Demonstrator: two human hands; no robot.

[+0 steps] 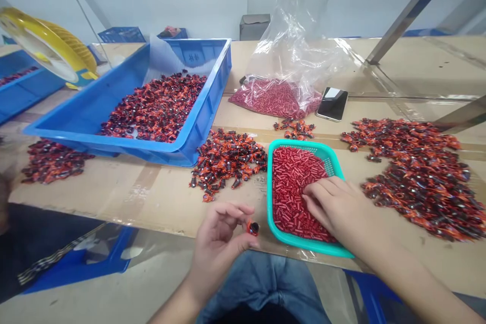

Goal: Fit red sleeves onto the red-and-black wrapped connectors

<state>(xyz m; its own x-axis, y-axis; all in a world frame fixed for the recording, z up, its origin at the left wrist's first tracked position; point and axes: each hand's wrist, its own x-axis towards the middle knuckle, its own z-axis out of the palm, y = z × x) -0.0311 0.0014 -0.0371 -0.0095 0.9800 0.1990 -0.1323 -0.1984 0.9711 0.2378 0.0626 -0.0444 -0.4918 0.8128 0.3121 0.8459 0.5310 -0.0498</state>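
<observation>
Between thumb and fingers, my left hand holds a small black and orange part just off the table's front edge. My right hand reaches into a green plastic basket filled with small red tubes. Its fingers are bent together among the tubes, and whatever they pinch is hidden. A loose pile of black and orange parts lies left of the basket, and a smaller cluster sits just behind it.
A blue crate with many such parts stands at the left. Behind the basket are a clear bag of red tubes and a phone. Large piles spread at the right. A yellow fan and a person's dark clothing are at left.
</observation>
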